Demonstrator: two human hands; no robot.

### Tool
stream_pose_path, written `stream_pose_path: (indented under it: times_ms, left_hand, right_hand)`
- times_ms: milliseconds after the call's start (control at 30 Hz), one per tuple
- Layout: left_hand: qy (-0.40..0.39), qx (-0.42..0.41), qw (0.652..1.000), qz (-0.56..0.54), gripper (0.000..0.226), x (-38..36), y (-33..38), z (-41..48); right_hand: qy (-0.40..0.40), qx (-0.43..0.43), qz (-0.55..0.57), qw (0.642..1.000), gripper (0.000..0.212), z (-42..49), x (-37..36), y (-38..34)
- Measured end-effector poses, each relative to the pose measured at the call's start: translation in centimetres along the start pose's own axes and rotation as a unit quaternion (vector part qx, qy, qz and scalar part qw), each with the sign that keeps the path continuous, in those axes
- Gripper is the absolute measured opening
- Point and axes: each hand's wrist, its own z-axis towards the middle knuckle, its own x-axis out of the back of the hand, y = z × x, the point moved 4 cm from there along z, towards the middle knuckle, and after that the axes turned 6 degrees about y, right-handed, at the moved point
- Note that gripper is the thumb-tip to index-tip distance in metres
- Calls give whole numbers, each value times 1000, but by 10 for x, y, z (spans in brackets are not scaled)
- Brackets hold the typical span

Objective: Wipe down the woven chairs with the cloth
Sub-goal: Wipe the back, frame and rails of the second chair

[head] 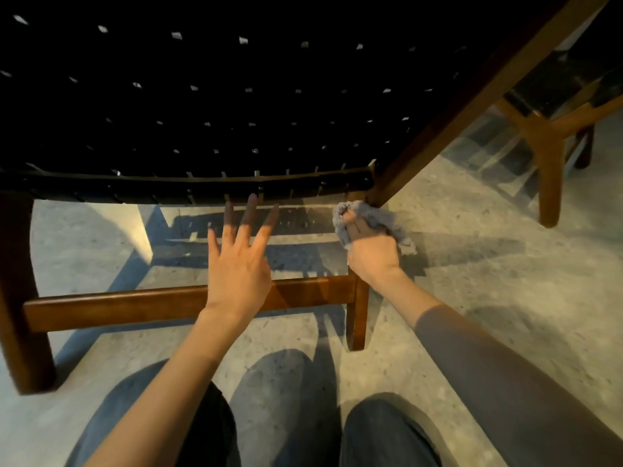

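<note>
Two knees (387, 433): dark trousers, lowest in view, above the speckled floor (478, 274).
Left hand (236, 267): fingers straight and spread, holding nothing, raised over the brown rung (128, 306), fingertips near the seat's near rail.
Right hand (371, 247): curled tight round the cloth (387, 219).
Cloth: grey, fuzzy, crumpled; pressed at the corner where rail meets wooden leg.
Woven chair (209, 96): black straps, small gaps showing light, brown frame.
Second chair (549, 139): beyond, right; same brown legs.
</note>
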Motion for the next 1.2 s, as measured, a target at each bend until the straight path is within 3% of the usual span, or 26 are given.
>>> stream_pose_path:
  times_ms: [100, 200, 500, 667, 933, 1033, 1200]
  left_hand:
    - [-26, 0, 1000, -3, 79, -13, 2, -12]
    - [-84, -9, 996, 15, 81, -30, 3, -24]
    - [-167, -13, 984, 56, 77, -45, 5, -30]
    - [-202, -20, 977, 61, 74, -33, 9, -23]
    - [-222, -38, 973, 42, 69, -20, -4, -7]
    - [-265, -24, 964, 29, 68, -35, -15, -19]
    - [-285, -7, 959, -5, 65, -60, -30, -36]
  right_hand:
    - [13, 14, 2, 1000, 64, -25, -12, -3]
    - [-47, 67, -18, 996, 77, -49, -39, -7]
    - [15, 42, -54, 998, 71, -13, -4, 5]
    - [-70, 40, -39, 996, 83, -47, -30, -9]
    - [-156, -20, 200, 967, 72, -62, -27, -19]
    - [-223, 14, 280, 934, 81, -85, -30, -38]
    - [-237, 47, 330, 912, 78, -87, -29, -55]
